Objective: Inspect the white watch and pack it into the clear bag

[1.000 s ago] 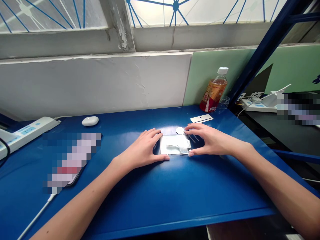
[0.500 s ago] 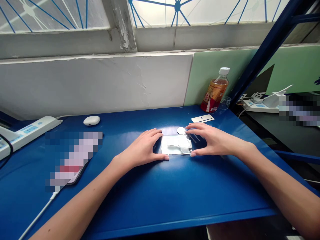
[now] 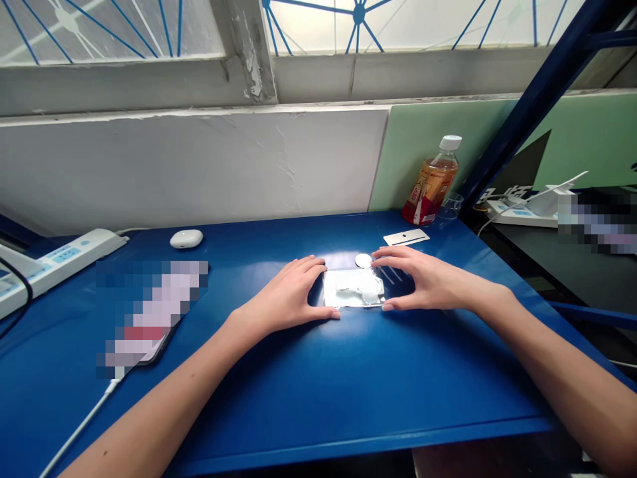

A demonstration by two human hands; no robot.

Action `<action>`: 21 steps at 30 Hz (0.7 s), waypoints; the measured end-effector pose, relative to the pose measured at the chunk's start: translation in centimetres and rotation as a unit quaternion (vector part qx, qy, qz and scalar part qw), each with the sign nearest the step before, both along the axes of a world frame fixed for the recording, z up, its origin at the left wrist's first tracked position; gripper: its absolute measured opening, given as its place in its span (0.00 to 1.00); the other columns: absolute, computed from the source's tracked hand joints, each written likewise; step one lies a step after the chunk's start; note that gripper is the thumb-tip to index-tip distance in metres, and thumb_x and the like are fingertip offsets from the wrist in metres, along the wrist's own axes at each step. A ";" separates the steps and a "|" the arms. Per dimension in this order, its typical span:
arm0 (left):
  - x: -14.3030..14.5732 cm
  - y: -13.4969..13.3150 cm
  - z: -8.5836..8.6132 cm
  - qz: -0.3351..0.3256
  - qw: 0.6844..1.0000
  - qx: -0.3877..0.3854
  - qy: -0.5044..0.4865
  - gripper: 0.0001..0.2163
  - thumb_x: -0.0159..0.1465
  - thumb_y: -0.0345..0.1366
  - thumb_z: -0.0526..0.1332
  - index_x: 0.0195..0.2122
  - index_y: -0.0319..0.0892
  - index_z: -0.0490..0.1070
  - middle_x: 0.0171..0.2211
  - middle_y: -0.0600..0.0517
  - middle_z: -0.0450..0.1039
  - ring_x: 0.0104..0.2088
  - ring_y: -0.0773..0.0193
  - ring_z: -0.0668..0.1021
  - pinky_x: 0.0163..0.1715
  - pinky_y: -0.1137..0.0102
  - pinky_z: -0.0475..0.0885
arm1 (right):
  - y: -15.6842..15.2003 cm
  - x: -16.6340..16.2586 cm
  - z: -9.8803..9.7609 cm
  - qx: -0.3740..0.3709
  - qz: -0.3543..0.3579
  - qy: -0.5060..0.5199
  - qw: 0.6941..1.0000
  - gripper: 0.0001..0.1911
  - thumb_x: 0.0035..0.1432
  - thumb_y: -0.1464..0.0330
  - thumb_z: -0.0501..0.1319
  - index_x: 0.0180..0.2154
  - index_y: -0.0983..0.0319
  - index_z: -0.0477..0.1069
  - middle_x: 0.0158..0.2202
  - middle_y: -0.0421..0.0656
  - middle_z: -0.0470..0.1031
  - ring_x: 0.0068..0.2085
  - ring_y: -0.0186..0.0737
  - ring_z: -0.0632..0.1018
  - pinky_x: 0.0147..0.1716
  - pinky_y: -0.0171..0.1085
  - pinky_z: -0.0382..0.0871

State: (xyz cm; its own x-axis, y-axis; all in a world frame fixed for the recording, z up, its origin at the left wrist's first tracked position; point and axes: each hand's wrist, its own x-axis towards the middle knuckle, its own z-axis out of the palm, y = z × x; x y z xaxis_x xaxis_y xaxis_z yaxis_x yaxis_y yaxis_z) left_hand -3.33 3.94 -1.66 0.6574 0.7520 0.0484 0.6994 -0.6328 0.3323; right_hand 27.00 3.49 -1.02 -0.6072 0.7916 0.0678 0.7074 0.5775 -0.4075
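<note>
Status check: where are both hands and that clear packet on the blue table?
Left hand and right hand flank the clear packet, fingertips at its edges. Packet flat on blue table. White disc just behind; nothing on top.

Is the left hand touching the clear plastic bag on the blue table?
Touching. The head view shows the left hand with its thumb and fingertips against the left edge of the clear plastic bag; no gap shows between them.

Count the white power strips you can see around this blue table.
2. One white power strip lies at the table's far left edge; another white power strip sits on the dark surface right of the table. Others may be hidden.
</note>
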 end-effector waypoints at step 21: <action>0.9 -0.7 -0.5 0.022 0.999 0.016 0.033 0.37 0.62 0.60 0.60 0.64 0.37 0.62 0.66 0.35 0.59 0.67 0.40 0.59 0.63 0.46 0.58 | 0.0 0.1 -0.3 0.043 0.013 -0.021 0.999 0.41 0.51 0.47 0.67 0.59 0.65 0.68 0.64 0.56 0.65 0.63 0.61 0.68 0.60 0.53 0.66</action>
State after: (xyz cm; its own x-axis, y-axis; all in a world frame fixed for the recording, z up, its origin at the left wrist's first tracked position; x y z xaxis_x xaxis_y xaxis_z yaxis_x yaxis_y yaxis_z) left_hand -2.42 3.23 -2.14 0.6263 0.7790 0.0311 0.7465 -0.6107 0.2640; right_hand 27.11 3.51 -1.34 -0.6306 0.7684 0.1091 0.7078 0.6270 -0.3255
